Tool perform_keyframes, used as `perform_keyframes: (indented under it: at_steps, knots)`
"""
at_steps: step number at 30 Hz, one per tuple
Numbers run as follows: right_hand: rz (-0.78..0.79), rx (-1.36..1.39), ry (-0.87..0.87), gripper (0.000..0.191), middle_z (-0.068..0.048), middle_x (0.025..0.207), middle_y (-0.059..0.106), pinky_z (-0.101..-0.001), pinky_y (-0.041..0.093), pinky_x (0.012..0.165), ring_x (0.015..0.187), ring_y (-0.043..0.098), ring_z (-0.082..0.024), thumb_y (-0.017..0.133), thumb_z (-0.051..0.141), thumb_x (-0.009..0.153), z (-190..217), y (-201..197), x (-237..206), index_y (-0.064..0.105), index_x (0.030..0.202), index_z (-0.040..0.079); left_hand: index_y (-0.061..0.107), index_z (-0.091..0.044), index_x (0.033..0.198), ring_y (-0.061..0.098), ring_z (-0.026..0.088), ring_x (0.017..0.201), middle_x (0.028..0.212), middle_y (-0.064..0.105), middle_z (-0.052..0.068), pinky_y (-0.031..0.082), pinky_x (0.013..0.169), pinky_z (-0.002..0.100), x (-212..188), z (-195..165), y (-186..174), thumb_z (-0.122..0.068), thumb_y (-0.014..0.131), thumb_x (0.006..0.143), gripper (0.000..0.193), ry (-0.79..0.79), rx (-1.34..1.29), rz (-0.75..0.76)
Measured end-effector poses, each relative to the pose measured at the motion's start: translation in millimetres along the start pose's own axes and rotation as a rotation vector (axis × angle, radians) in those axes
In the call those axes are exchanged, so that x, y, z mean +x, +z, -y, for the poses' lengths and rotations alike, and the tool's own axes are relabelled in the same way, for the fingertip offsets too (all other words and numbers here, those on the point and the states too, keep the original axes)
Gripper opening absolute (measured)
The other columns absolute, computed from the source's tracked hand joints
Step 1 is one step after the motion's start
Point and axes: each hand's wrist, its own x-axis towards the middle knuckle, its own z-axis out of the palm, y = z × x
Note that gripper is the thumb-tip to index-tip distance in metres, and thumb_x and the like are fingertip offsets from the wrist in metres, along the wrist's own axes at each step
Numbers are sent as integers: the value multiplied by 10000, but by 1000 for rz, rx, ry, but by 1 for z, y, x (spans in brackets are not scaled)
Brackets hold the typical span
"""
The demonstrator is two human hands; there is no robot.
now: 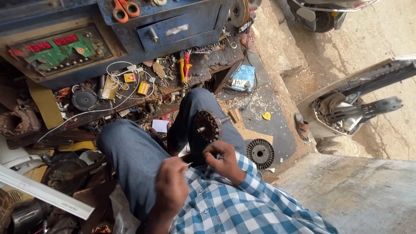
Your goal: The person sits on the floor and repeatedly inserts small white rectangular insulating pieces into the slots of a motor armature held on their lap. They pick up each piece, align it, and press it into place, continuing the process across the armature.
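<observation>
We see the motor stator point(208, 125) resting on the right knee, shaft sideways — propped there so its slots face up. The right hand point(222, 158) sits just below it, fingers curled narrow around something too small to identify. The left hand point(171, 184) pinches a thin white strip point(187, 165) nearby. A second stator point(260, 153) lies on the floor beside the leg.

Seated, knees up in blue jeans. Motor stator point(208, 125) with shaft resting on the right thigh. Right hand point(221, 157) curled just near it, fingers pinched. Left hand point(171, 184) lower, gripping a thin pointed tool point(189, 164). Second round stator point(260, 153) lying on the floor to the right. Cluttered workbench point(130, 93) beyond the knees, orange scissors point(125, 8) far up top.
</observation>
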Motion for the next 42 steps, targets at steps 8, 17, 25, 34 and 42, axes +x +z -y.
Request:
perform_keyframes:
  at_steps: [8,17,25,34,42]
  knots:
    - [240,63,-184,122,-63,879,713,-270,539,677,761,675,-123,746,114,918,12,-8,-4,730,978,9,600,-3,1031,686,379,932,987,667,194,572,803,440,7,14,13,67,593,877,170,-84,37,250]
    - [192,473,206,83,-23,849,696,-220,513,644,720,612,-66,713,89,973,-24,1,-15,675,977,16,632,30,1110,699,105,797,939,708,76,606,715,259,-33,43,66,-23,706,937,196,-758,-863,-59]
    - [205,510,171,97,-39,885,706,-224,556,669,748,643,-75,694,92,991,-23,2,-12,662,1014,3,689,19,1006,719,119,722,842,751,79,623,647,257,-47,57,71,-60,724,928,116,-826,-889,-32]
    - [195,307,93,25,-27,855,654,-206,511,642,744,609,-59,641,26,1004,-16,1,-14,630,1026,30,674,-43,957,726,108,646,735,730,48,585,570,255,-30,38,60,-40,722,893,80,-585,-393,109]
    - [229,729,285,73,-3,800,602,-196,396,525,616,494,-33,564,-17,961,-38,0,-17,588,976,51,666,-23,972,747,220,720,812,720,106,594,626,299,-9,16,51,20,705,883,106,-214,-251,64]
